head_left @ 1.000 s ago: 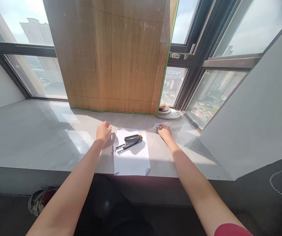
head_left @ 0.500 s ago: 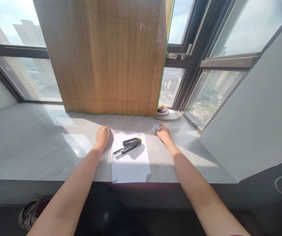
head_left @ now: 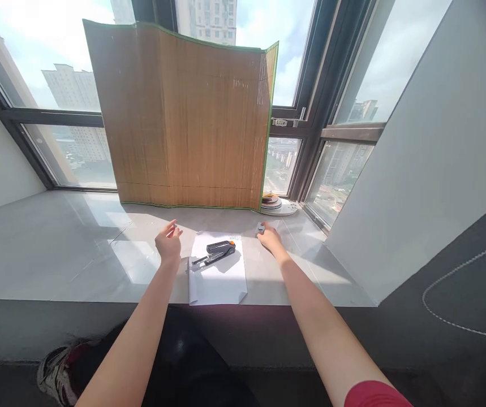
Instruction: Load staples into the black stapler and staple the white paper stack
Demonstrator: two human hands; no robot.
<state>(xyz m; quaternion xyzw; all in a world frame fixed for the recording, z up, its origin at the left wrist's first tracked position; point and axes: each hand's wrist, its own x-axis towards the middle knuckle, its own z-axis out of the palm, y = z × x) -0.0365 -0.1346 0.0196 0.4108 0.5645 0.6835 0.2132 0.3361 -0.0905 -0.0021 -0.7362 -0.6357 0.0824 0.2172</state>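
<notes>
My left hand [head_left: 168, 241] is raised just left of the paper, its fingers curled into a pinch. Something tiny and pale may be at the fingertips, too small to name. On the right, the fingers of my right hand [head_left: 271, 237] close around a small grey block-like piece [head_left: 260, 228] at the sill surface. Between my hands lies a sheet of white paper [head_left: 219, 285] with curled lower corners and print near the top. A black stapler [head_left: 220, 247] with an orange button rests on the paper, touched by neither hand.
A bamboo mat [head_left: 196, 130] with green edging stands against the window behind the pale sill [head_left: 85, 265]. Stacked plates [head_left: 277, 207] sit at its right foot. A grey wall [head_left: 395, 169] slopes in on the right, and a shoe [head_left: 56, 373] shows below left.
My left hand has lifted and turned, fingers now pinched upward. My right hand has gathered the small grey piece between its fingers. The view has tilted up, showing the mat's top edge.
</notes>
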